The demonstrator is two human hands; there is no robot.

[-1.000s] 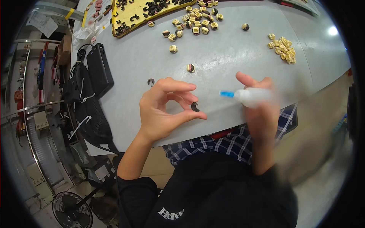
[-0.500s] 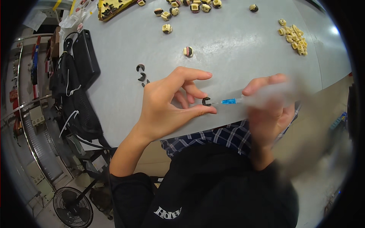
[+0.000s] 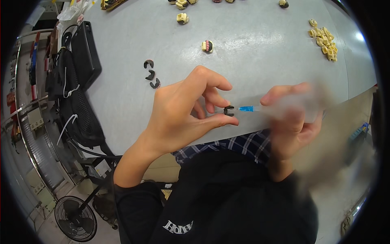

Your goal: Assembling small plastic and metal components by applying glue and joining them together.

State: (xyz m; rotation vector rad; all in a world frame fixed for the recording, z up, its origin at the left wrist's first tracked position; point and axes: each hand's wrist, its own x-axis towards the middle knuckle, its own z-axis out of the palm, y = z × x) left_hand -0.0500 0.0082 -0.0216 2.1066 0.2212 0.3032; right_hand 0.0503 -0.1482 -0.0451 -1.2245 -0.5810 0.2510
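Between the thumb and a finger of my left hand (image 3: 174, 107) is a small black C-shaped piece (image 3: 227, 110), its opening facing right. My right hand (image 3: 296, 126) is closed around a whitish, translucent dispenser, partly blurred, that ends in a blue needle hub (image 3: 246, 109). The thin needle points left, its tip at the opening of the black piece. Left of my left hand, three similar black C-shaped pieces (image 3: 149, 75) lie on the grey table (image 3: 252, 53). Beyond my hands sits a small cream, pink and black block (image 3: 207, 46).
A cream block (image 3: 183, 18) and several more stand toward the far edge. At the far right lies a pile of cream pieces (image 3: 326, 42). A black box (image 3: 86, 53) and a black mesh bag (image 3: 83, 116) with cables line the left edge. A fan (image 3: 76, 218) stands below left.
The view has shifted slightly, so the table things sit higher in it. The needle tip has come closer to the black piece, into its opening. Both hands keep their grips.
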